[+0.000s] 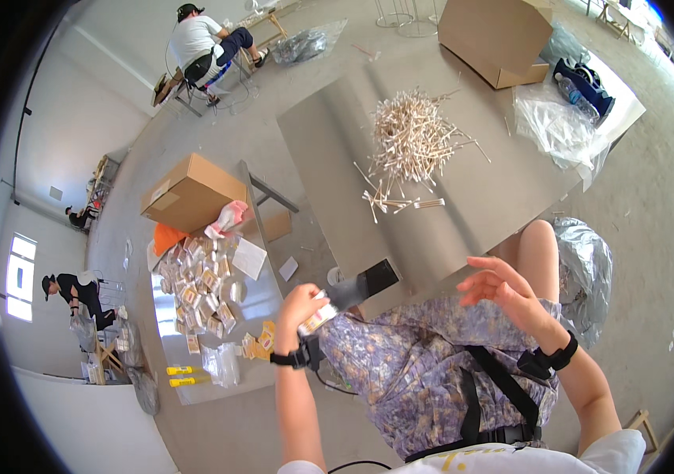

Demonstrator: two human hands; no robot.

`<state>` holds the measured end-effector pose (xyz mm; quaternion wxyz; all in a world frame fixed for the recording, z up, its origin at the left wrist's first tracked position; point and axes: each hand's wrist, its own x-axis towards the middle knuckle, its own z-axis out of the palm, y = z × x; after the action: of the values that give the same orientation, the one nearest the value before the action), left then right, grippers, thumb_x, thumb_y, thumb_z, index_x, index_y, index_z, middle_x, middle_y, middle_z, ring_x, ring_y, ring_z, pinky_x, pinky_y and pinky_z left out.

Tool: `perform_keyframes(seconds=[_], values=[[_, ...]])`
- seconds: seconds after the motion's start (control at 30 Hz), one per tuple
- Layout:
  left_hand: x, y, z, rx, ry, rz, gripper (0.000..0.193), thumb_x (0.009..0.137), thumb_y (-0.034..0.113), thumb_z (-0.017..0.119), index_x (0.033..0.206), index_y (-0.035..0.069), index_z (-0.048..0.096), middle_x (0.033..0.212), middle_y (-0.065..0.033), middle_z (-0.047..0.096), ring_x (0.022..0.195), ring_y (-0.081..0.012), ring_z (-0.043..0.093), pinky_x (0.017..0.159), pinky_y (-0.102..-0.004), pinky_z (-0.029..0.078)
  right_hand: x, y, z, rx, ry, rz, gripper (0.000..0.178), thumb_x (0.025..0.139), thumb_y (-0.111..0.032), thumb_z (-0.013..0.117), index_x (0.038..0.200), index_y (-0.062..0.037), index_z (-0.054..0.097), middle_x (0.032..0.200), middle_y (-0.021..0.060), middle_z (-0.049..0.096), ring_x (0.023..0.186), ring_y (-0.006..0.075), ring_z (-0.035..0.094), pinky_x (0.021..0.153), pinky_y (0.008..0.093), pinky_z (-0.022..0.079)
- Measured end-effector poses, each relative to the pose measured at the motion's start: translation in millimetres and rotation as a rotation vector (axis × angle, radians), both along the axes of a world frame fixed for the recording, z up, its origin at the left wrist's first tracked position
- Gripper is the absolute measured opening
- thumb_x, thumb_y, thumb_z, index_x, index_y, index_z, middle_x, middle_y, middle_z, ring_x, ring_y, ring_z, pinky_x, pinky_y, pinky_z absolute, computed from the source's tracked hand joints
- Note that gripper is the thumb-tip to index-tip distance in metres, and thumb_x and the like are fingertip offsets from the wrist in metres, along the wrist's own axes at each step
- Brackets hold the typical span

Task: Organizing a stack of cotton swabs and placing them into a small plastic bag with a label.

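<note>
My left hand (299, 308) is closed round a small clear-and-white pack (319, 314) with a printed label, above my lap. What fills the pack is too small to make out. My right hand (506, 291) hovers over my lap with its fingers apart and nothing in them. Ahead of it, on the grey table (329, 142), lies a big loose heap of cotton swabs (412, 134). A few strays (429, 203) lie at the heap's near side. Beside the left hand, a dark grey and black flat object (368, 284) sticks out near the table's edge.
On a lower table at left are many filled small packs (199, 284), yellow cards (259, 341), two yellow tubes (181, 371) and a cardboard box (195, 192). Another cardboard box (495, 39) and plastic bags (554, 118) sit at the far right. Several people work farther off.
</note>
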<state>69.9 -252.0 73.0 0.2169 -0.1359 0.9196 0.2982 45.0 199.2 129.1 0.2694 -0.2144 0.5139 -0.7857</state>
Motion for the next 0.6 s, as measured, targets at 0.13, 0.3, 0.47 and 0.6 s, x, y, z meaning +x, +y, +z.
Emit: perform_keyframes(seconds=[0.13, 0.3, 0.47, 0.6], values=[[19, 47, 64, 0.358, 0.341, 0.272, 0.018, 0.091, 0.013, 0.070, 0.099, -0.002, 0.065, 0.083, -0.0082, 0.070, 0.073, -0.0106, 0.066, 0.064, -0.0273, 0.052, 3, -17, -23, -0.029, -0.055, 0.002, 0.064, 0.103, -0.042, 0.050, 0.151, -0.0036, 0.032, 0.130, 0.0142, 0.059, 0.111, 0.0227, 0.063, 0.096, 0.0369, 0.048], [-9, 159, 42, 0.819, 0.709, 0.247, 0.022, 0.093, 0.015, 0.072, 0.108, 0.001, 0.068, 0.100, -0.0050, 0.071, 0.087, -0.0087, 0.065, 0.076, -0.0228, 0.052, 1, -85, -14, 0.042, -0.082, -0.062, 0.052, 0.107, -0.027, 0.047, 0.151, -0.0049, 0.032, 0.132, 0.0131, 0.058, 0.112, 0.0213, 0.063, 0.095, 0.0361, 0.051], [-22, 206, -27, 0.951, 0.793, 0.524, 0.011, 0.092, 0.006, 0.070, 0.102, 0.002, 0.070, 0.093, -0.0030, 0.069, 0.085, -0.0095, 0.062, 0.079, -0.0263, 0.051, -28, -111, -62, 0.031, -0.175, -0.190, 0.042, 0.106, -0.026, 0.049, 0.141, -0.0027, 0.048, 0.129, 0.0118, 0.061, 0.111, 0.0201, 0.064, 0.096, 0.0346, 0.051], [-13, 199, -59, 0.640, 0.897, 0.346, 0.011, 0.091, 0.007, 0.071, 0.101, 0.002, 0.072, 0.092, -0.0017, 0.068, 0.087, -0.0092, 0.061, 0.078, -0.0258, 0.050, -37, -104, -82, 0.391, -0.036, -0.136, 0.035, 0.105, -0.027, 0.051, 0.127, -0.0024, 0.062, 0.117, 0.0095, 0.068, 0.108, 0.0168, 0.063, 0.095, 0.0319, 0.050]])
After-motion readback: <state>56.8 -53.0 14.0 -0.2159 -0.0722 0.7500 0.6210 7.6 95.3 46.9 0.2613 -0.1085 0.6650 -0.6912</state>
